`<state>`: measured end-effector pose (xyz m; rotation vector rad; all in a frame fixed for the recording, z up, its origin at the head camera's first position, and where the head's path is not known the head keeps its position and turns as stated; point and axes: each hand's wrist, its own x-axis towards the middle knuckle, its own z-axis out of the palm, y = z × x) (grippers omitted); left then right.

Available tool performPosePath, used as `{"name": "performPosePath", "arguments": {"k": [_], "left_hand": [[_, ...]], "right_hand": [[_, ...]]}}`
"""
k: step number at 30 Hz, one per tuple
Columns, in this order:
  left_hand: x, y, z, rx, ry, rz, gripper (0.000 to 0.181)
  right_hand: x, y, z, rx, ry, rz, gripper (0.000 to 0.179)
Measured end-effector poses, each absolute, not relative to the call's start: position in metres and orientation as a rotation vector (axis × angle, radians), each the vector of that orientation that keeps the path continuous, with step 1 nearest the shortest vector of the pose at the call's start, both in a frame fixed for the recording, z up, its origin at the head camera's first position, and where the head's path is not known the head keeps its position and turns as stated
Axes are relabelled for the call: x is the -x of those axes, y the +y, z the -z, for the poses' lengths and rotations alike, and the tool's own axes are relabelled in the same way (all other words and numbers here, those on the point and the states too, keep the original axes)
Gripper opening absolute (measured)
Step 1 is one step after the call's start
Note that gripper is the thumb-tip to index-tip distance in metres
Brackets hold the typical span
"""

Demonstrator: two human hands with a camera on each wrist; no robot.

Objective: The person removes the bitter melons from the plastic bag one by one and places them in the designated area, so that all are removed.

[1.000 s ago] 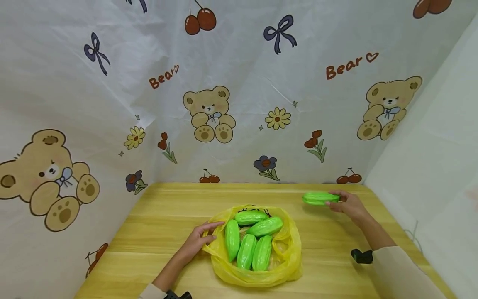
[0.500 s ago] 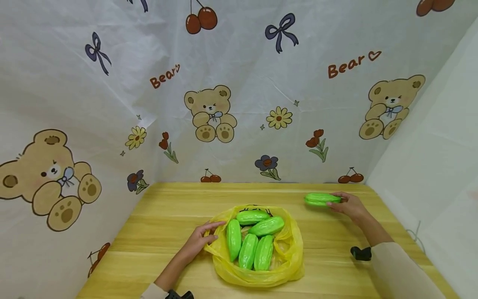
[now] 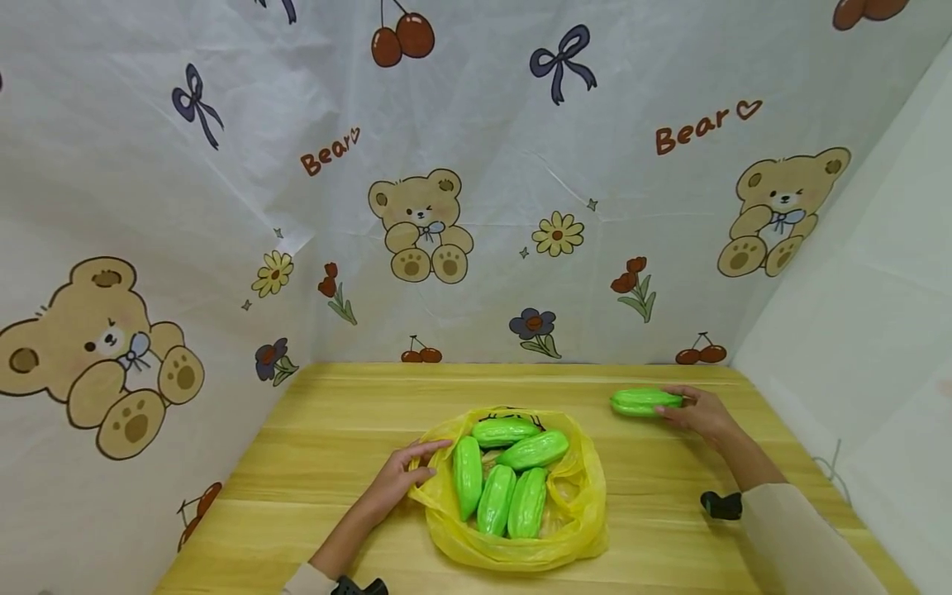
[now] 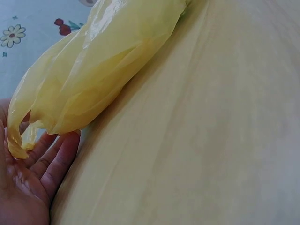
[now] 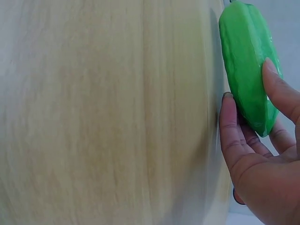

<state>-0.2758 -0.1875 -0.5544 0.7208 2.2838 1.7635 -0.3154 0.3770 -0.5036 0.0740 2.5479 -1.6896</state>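
Note:
My right hand (image 3: 702,413) holds a glossy, ridged green bitter melon (image 3: 641,402) by its right end, over the far right part of the table. In the right wrist view, the thumb lies on one side of the bitter melon (image 5: 246,61) and the fingers on the other. My left hand (image 3: 397,479) rests at the left rim of a yellow plastic bag (image 3: 521,555), its fingers loosely extended and touching it. The left wrist view has the bag's loose edge (image 4: 61,108) lying over the fingers; the thumb is mostly hidden there. Inside the bag lie several more bitter melons (image 3: 496,500).
The wooden table (image 3: 335,413) ends at a patterned back sheet (image 3: 491,314) with bears and flowers. A plain white wall (image 3: 863,330) stands to the right. A thin pale cord (image 3: 835,463) hangs near the table's right edge.
My right hand and the bitter melon have come slightly down and to the right. The left hand and the bag keep their places; the whole view has drifted a little.

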Motion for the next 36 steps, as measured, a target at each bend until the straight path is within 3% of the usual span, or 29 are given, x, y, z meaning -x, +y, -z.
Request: {"name": "performPosePath", "arguments": {"k": [36], "left_hand": [[0.276, -0.187, 0.556, -0.689, 2.276, -1.763, 0.047]], "right_hand": [[0.308, 0.389, 0.493, -0.003, 2.631, 1.494, 0.065]]}}
